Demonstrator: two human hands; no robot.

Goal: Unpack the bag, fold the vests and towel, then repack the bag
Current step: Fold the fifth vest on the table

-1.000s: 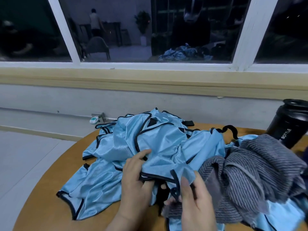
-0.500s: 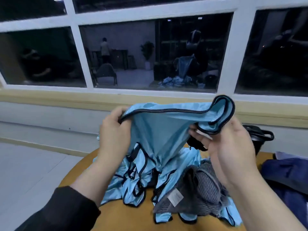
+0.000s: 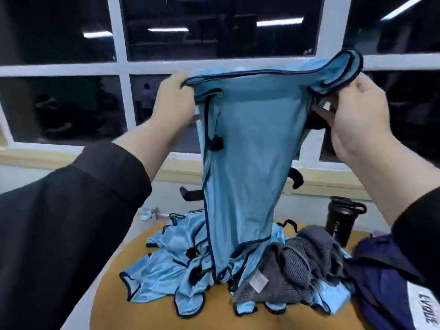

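I hold a light blue vest (image 3: 247,144) with dark trim up in the air, stretched between both hands. My left hand (image 3: 175,101) grips its top left corner. My right hand (image 3: 357,115) pinches the top right shoulder loop. The vest's lower end still touches a heap of more blue vests (image 3: 171,265) on the round wooden table (image 3: 107,303). A crumpled grey striped towel (image 3: 292,265) lies on the heap's right side. The dark blue bag (image 3: 390,282) sits at the table's right edge.
A black shaker bottle (image 3: 342,220) stands behind the towel at the back right. A low wall and window sill (image 3: 71,158) run just behind the table. A small white object (image 3: 146,214) lies on the floor ledge beyond the table.
I have lifted one vest from the heap to well above the table and pulled its top edge wider between my hands. The head camera has tilted upward.
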